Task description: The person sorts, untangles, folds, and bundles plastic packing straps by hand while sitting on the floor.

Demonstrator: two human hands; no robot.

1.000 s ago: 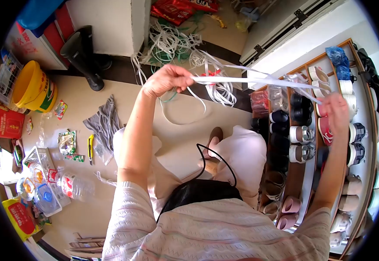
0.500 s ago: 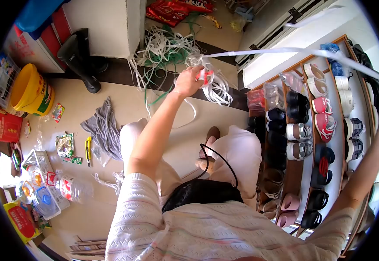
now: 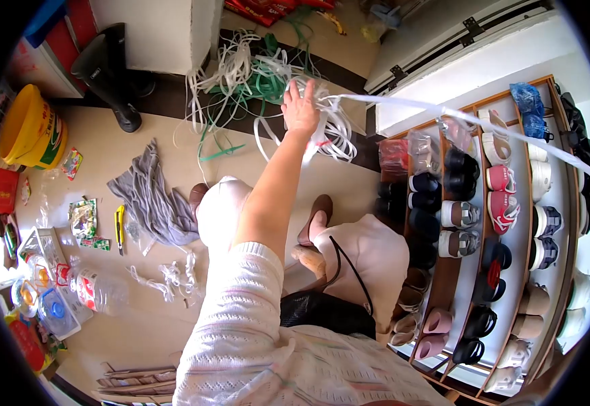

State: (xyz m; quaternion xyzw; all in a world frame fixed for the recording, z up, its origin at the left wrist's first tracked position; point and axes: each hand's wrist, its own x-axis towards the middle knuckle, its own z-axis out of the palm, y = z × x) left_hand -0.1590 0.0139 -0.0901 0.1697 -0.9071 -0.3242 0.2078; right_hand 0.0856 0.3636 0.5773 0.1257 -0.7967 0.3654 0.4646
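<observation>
My left hand point(image 3: 300, 108) lies on the tangled white strapping point(image 3: 339, 139), with its fingers spread apart. White and green strands point(image 3: 261, 84) form a loose heap on the floor just to its left. From beside this hand a white strap point(image 3: 444, 110) stretches taut to the right, passing over the shoe rack, and leaves the picture at the right edge. My right hand is out of view.
A shoe rack point(image 3: 474, 271) with several pairs stands on the right. A grey cloth point(image 3: 149, 196), yellow cutter point(image 3: 119, 229), black boots point(image 3: 102, 74), yellow bucket point(image 3: 32, 128) and plastic bottles point(image 3: 98, 291) are on the left.
My left hand has moved from the strap onto the tangle and opened. My right hand has gone out to the right, beyond the picture's edge. The heap of strands has spread.
</observation>
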